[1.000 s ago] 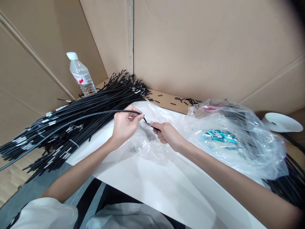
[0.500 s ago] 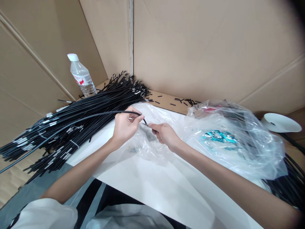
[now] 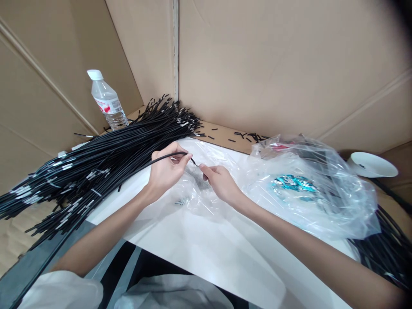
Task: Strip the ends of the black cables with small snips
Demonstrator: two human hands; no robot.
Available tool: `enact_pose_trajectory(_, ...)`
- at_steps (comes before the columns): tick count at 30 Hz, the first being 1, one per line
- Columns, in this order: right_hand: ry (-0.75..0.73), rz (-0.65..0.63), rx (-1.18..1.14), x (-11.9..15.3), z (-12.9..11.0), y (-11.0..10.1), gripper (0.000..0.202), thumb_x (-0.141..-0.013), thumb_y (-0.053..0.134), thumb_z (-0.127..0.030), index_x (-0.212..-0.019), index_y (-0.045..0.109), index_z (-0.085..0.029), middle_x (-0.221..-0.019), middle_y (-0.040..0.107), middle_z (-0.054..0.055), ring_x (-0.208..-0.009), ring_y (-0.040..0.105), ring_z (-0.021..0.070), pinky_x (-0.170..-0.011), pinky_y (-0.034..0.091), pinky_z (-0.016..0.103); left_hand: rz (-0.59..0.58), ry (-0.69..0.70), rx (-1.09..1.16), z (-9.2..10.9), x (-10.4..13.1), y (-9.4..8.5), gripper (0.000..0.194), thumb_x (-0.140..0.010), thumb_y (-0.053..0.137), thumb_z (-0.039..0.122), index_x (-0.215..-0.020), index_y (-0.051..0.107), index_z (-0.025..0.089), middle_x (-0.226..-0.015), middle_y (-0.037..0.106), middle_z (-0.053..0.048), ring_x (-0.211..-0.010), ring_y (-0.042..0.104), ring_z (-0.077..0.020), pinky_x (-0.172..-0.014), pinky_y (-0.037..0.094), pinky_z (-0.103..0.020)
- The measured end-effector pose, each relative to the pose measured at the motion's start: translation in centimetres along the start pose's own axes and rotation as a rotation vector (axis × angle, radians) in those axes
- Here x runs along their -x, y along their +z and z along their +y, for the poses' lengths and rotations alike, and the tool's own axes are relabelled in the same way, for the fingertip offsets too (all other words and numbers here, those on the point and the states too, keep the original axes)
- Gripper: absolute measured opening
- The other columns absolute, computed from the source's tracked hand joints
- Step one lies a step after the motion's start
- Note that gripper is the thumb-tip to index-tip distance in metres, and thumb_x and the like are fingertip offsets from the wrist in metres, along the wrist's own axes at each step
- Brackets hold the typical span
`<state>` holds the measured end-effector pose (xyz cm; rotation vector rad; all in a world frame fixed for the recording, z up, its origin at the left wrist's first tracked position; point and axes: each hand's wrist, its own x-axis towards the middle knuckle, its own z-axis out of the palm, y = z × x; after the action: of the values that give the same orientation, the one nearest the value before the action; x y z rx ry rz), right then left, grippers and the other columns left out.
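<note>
A long black cable (image 3: 144, 164) runs up from the lower left and passes through my left hand (image 3: 165, 171). Thumb and fingertips of that hand pinch it close to its end. Opposite, my right hand (image 3: 222, 184) is closed on a thin metal piece (image 3: 196, 165) pointing at the cable's tip. The piece looks in line with the tip and seems to touch it; its exact kind is too small to make out. Under both hands lies a clear plastic bag (image 3: 202, 195) with small greyish parts inside. Small thin pins (image 3: 178, 202) show near its left side.
Bundled black cables (image 3: 128, 141) with white tags pile up at left, a water bottle (image 3: 107, 105) behind them. At right sits a plastic bag (image 3: 334, 197) with teal packets (image 3: 294, 183), beside a white bowl (image 3: 373, 165). Short black offcuts (image 3: 254, 137) lie by the cardboard wall (image 3: 273, 64).
The cable's trailing length has dropped from the left edge to the lower left. Its tip, earlier bent down across the metal piece, now lines up with it.
</note>
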<state>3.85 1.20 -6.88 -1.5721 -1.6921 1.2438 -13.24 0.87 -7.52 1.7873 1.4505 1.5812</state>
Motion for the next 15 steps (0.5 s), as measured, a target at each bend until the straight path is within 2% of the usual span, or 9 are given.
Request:
enact_pose_trajectory(5, -0.018, -0.001, 0.019, -0.3, 0.1, -0.2, 0.050, -0.095, 0.051, -0.049, -0.055, 0.052, -0.019, -0.049, 0.038, -0.006, -0.052, 0.035, 0.0113, -0.060, 0.026, 0.032, 0.003, -0.029, -0.018, 0.0, -0.1, -0.2, 0.014, -0.083, 0.076, 0.026, -0.076, 0.066, 0.020, -0.073, 0.069, 0.002, -0.067, 0.068, -0.0130, -0.060, 0.052, -0.021)
enact_pose_trajectory(15, 0.052, 0.001, -0.165, -1.1, 0.6, 0.8, 0.049, -0.090, 0.058, -0.044, -0.050, 0.041, -0.021, -0.041, 0.027, -0.008, -0.044, 0.022, 0.0086, -0.052, 0.018, 0.031, 0.012, -0.053, -0.008, 0.0, -0.3, -0.2, 0.014, -0.082, 0.075, 0.026, -0.076, 0.064, 0.020, -0.074, 0.070, 0.002, -0.068, 0.069, -0.0146, -0.058, 0.050, -0.023)
